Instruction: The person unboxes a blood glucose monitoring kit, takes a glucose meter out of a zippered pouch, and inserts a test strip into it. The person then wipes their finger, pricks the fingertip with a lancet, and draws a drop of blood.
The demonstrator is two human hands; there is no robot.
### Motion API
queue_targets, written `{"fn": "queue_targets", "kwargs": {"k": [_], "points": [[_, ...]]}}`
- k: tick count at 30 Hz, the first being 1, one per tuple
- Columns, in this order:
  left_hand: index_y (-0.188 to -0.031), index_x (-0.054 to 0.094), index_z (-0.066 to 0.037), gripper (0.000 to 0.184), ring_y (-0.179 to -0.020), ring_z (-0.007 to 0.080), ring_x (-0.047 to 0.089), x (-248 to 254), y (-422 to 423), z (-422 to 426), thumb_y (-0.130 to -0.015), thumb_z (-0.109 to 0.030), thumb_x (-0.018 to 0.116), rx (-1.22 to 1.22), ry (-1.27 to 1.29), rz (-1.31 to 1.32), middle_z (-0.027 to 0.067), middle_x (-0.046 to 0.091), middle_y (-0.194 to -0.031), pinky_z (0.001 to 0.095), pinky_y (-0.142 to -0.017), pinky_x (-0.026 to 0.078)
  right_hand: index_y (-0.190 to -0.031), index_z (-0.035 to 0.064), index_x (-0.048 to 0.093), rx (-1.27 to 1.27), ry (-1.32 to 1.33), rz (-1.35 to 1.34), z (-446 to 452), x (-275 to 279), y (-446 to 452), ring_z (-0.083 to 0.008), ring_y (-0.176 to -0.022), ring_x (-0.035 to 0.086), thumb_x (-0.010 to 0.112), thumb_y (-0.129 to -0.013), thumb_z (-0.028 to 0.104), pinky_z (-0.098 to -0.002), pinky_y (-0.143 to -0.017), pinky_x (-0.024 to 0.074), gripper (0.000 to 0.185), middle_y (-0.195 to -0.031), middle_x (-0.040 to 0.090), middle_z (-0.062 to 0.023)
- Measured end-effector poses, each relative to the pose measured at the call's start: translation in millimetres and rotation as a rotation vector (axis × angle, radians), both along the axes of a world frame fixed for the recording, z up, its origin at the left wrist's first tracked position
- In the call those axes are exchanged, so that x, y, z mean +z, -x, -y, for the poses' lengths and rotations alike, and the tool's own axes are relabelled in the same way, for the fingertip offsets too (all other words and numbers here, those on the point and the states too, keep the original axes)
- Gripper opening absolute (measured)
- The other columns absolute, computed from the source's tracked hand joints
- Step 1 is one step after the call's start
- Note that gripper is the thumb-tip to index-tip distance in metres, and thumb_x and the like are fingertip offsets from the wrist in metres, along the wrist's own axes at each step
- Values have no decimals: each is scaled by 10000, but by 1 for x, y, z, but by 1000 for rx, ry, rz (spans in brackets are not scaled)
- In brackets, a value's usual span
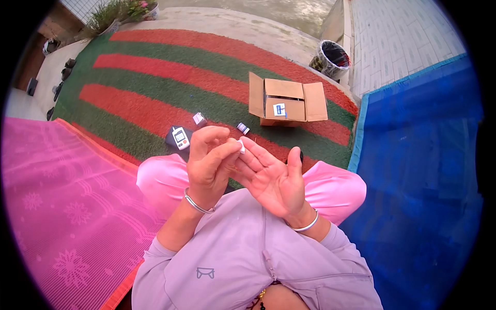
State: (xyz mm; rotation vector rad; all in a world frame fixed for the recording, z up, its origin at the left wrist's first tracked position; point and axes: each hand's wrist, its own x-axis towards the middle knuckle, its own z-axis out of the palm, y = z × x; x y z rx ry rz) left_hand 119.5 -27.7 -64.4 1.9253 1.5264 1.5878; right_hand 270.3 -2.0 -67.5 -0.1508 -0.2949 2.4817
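My left hand [209, 163] is closed in a pinch, with a small white pad [241, 147] between thumb and forefinger. The pad presses against a fingertip of my right hand [276, 183]. That hand lies palm up with its fingers stretched out, and its thumb points up and away. Beyond my left hand, a white handheld meter [180, 138] with a small screen rests on a dark pouch [170, 139]. Close to it stand a small box [199, 119] and a little vial with a dark label [243, 128].
An open cardboard box [284, 101] sits on the red and green striped turf [150, 67]. Behind it is a lined waste bin [330, 58]. Pink cloth [67, 217] covers the left side, blue cloth [413, 170] the right. Potted plants [116, 13] stand far left.
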Motion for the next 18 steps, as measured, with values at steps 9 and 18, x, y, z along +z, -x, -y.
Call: {"fn": "queue_targets", "kwargs": {"k": [9,18], "points": [[-846,541,8,23,-704,162,526,1,4,-2,-841,-14,536,-9,328,246,84,547,-783,254,-621,428,-1389,6,108,9,-271,149,7,-8,0,-250,-1336,174,136,-850,651,-374,-1089,126,841,-1442,160,-160],[-890,578,-4,108,-785,218,549,-7,-2,-3,-785,3,603,18,110,174,110,566,-882,276,-691,451,-1384,1,126,-15,-32,47,0,-5,2,-252,-1332,186,145,-850,652,-385,-1087,146,842,-1435,183,-160]]}}
